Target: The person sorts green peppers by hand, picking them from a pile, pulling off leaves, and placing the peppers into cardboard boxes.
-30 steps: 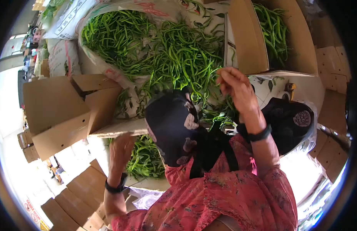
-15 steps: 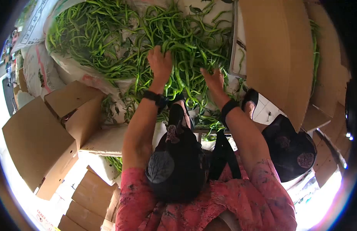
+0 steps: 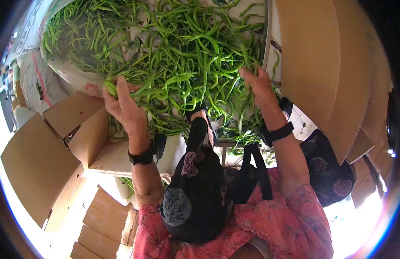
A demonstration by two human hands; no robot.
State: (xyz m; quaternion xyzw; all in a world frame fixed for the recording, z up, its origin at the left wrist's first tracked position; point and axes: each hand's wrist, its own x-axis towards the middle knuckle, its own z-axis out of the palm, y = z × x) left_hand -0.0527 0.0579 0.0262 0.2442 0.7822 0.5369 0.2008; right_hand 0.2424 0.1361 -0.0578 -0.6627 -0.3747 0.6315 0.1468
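Observation:
Long green chili peppers (image 3: 178,80) lie in a wide, tangled heap on a pale surface in front of me. At the heap's left edge, my left hand (image 3: 125,108) is closed on a green chili pepper (image 3: 110,88), which pokes out between its fingers. Over the right side, my right hand (image 3: 262,90) pinches a green chili pepper (image 3: 245,55) that points away from me and is slightly blurred. Loose peppers lie between the two hands.
Open cardboard boxes (image 3: 42,166) stand at the left, beside a white plastic sack (image 3: 40,80). Tall cardboard (image 3: 308,64) rises along the right, next to a metal edge (image 3: 267,39). My knee in dark patterned trousers (image 3: 200,207) is in front of me.
My hands have moved apart from the middle of the heap, the left one leftward and toward me, the right one slightly rightward. Peppers in the middle are spread wider. Each hand now has a pepper.

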